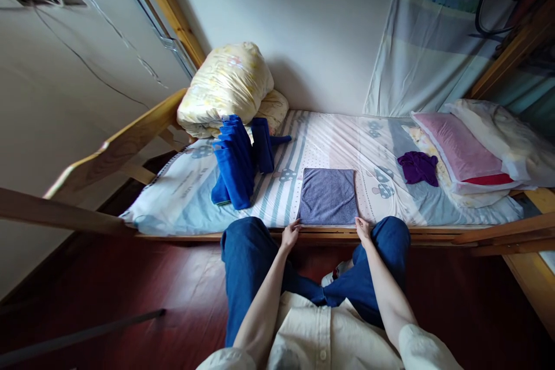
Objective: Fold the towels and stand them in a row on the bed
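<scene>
A grey-blue cloth point(328, 196), roughly square, lies flat on the bed at the edge in front of my knees. My left hand point(291, 234) pinches its near left corner, and my right hand point(363, 229) pinches the near right corner. To the left, several folded blue cloths point(234, 162) lie in an overlapping row. Beside them, another blue folded piece point(262, 144) has a narrow part sticking out to the right. A crumpled purple cloth point(417, 168) rests on the bed off to the right.
The bed's patterned sheet point(342, 139) spreads under everything. A bundled yellow quilt point(228, 84) sits at the left end, by the wooden bed rail point(117, 139). Pink and white pillows point(459, 144) are at the right end. A printed curtain point(416, 63) hangs behind.
</scene>
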The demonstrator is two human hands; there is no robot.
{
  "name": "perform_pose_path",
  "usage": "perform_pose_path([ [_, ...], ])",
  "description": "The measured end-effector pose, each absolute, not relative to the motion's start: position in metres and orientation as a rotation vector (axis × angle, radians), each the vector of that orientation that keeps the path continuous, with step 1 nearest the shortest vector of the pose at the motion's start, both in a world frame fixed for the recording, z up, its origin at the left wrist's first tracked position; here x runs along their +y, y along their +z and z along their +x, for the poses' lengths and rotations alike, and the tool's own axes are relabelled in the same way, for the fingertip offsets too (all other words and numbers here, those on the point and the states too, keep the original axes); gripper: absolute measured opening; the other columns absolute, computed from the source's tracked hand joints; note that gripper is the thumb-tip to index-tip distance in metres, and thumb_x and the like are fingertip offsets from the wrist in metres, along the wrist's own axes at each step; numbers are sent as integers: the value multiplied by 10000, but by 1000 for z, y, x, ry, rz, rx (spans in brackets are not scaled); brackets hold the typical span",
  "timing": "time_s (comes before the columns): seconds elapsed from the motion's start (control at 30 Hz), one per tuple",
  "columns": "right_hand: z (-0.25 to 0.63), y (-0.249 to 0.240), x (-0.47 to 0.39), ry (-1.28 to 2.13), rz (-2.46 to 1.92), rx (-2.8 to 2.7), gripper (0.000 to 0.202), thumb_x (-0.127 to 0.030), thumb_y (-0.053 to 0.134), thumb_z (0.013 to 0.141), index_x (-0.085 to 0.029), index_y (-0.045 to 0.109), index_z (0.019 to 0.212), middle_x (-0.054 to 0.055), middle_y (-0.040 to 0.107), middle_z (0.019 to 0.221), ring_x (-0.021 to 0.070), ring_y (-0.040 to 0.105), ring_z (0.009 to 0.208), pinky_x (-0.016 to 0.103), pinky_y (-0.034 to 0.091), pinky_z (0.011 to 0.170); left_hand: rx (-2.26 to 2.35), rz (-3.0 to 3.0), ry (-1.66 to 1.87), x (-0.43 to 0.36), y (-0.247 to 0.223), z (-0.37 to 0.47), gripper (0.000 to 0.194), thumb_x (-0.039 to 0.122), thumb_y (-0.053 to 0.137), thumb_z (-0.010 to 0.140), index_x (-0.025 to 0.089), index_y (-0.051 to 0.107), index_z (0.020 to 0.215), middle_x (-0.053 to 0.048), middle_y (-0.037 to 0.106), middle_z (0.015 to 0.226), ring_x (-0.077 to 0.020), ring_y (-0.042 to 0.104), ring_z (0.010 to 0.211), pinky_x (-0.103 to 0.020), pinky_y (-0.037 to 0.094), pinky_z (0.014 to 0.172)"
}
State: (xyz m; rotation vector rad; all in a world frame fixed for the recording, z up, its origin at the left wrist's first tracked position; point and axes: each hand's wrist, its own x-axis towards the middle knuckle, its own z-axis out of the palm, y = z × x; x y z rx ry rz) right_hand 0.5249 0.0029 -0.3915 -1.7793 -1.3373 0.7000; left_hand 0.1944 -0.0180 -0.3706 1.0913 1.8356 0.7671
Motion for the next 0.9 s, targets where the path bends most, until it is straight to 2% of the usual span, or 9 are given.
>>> perform_pose_path([
  [0.1, 528, -388, -1, 753, -1804, -1309, 287, -322, 533, 818, -186, 786, 827, 97, 792, 809, 237, 753, 747, 341, 618, 691, 1886, 1058, 783, -20, -368, 196, 405, 187, 626, 804, 136, 753, 1186, -93, 801, 903, -279, 760, 941, -354, 584, 860],
  [0.17, 529, -385, -5, 778, -1823, -1299, 253, -280, 568, 784, -187, 798, 832, 99, 800, 840, 246, 761, 801, 357, 621, 754, 1932, 1036, 807, -23, -366, 196, 404, 141, 604, 790, 117, 760, 1162, -108, 802, 927, -286, 754, 989, -357, 570, 895],
  [0.27, 529, -381, -12, 809, -1858, -1296, 239, -220, 647, 698, -173, 810, 867, 85, 791, 790, 244, 752, 761, 368, 614, 797, 1990, 1031, 801, -29, -364, 194, 434, 67, 579, 738, 101, 775, 1123, -109, 804, 924, -302, 743, 1043, -354, 548, 938],
  [0.37, 526, -377, -16, 810, -1883, -1293, 310, -167, 677, 635, -156, 814, 912, 49, 753, 683, 228, 727, 692, 367, 600, 826, 2001, 1058, 776, -32, -361, 191, 437, 73, 582, 719, 100, 783, 1106, -100, 803, 889, -307, 755, 981, -348, 557, 901],
  [0.47, 524, -371, -15, 766, -1878, -1318, 297, -182, 677, 646, -149, 808, 911, 49, 746, 683, 225, 709, 680, 359, 591, 808, 2003, 1135, 784, -28, -358, 188, 365, 134, 600, 737, 112, 799, 1042, -98, 797, 840, -306, 760, 928, -345, 564, 871],
  [0.67, 528, -366, -4, 763, -1829, -1386, 217, -226, 637, 694, -165, 789, 836, 68, 763, 755, 220, 674, 677, 348, 577, 750, 1959, 1335, 778, -9, -354, 185, 252, 164, 617, 742, 161, 797, 917, -61, 767, 808, -259, 741, 890, -349, 550, 920],
  [0.8, 533, -368, 7, 726, -1809, -1424, 165, -228, 665, 678, -169, 770, 791, 95, 758, 881, 228, 675, 772, 371, 570, 818, 1930, 1439, 793, 3, -355, 182, 155, 182, 647, 734, 179, 778, 818, -57, 700, 790, -230, 698, 839, -358, 563, 890],
  [0.9, 534, -372, 15, 664, -1764, -1437, 146, -249, 688, 684, -163, 751, 783, 127, 741, 987, 260, 685, 915, 408, 556, 903, 1932, 1442, 885, 11, -357, 179, 117, 241, 673, 732, 196, 764, 790, -81, 668, 901, -254, 670, 969, -369, 582, 862],
])
